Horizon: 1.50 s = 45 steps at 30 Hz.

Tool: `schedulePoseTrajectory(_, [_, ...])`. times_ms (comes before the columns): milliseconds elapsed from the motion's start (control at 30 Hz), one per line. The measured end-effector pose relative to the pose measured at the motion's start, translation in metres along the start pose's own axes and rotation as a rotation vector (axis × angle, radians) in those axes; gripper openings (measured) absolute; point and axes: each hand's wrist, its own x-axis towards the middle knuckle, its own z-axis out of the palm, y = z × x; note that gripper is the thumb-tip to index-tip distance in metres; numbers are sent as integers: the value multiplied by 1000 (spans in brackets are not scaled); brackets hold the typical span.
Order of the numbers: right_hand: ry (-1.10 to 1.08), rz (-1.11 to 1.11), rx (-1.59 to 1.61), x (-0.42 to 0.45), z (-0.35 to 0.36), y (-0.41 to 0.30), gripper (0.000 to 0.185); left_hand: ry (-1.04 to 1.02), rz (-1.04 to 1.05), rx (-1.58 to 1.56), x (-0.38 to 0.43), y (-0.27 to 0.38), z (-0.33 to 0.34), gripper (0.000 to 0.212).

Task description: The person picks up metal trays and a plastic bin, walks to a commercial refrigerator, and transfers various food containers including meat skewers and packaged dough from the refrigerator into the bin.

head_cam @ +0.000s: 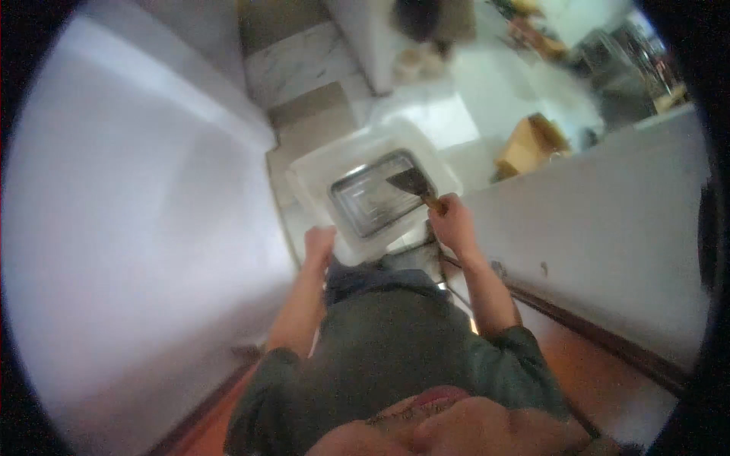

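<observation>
A translucent white plastic tub [316,154] is in front of my body, its rim slightly blurred. Within its outline lies a rectangular shiny metal tray [370,199]. My left hand [320,244] is closed at the tub's near left corner, gripping the rim. In my right hand [452,221] is the yellowish handle of a scraper [412,181]; its dark, wide blade points left over the tray. The right hand is also close to the tub's right edge, but whether it grips that rim too I cannot tell.
White walls stand close on the left [142,171] and right [582,228]. Ahead, a cardboard box [530,145] sits on a pale surface beyond the right wall's edge. A brownish-grey flat piece [313,117] lies past the tub. Blurred clutter [616,74] fills the upper right.
</observation>
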Motion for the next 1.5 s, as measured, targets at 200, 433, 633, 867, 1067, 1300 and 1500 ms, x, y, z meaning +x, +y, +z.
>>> schedulePoseTrajectory(200, [275,118,405,169,-38,39,42,-206,179,-153,132,188,132,34])
schedulePoseTrajectory(433, [591,530,990,268,-49,75,39,-572,176,156,261,314,274,28])
schedulePoseTrajectory(633, [1152,440,693,293,-111,137,38,-710,268,316,263,416,464,29])
schedulePoseTrajectory(867, [1473,599,662,321,-135,256,35,-803,287,147,306,497,565,25])
schedulePoseTrajectory(1067, [1370,484,346,459,-296,283,36,-660,191,-127,420,633,535,23])
schedulePoseTrajectory(1300, [1222,491,598,721,-420,409,34,-582,349,-265,501,817,604,20])
schedulePoseTrajectory(1500, [945,980,494,831,-444,569,40,-554,225,-676,502,996,737,23])
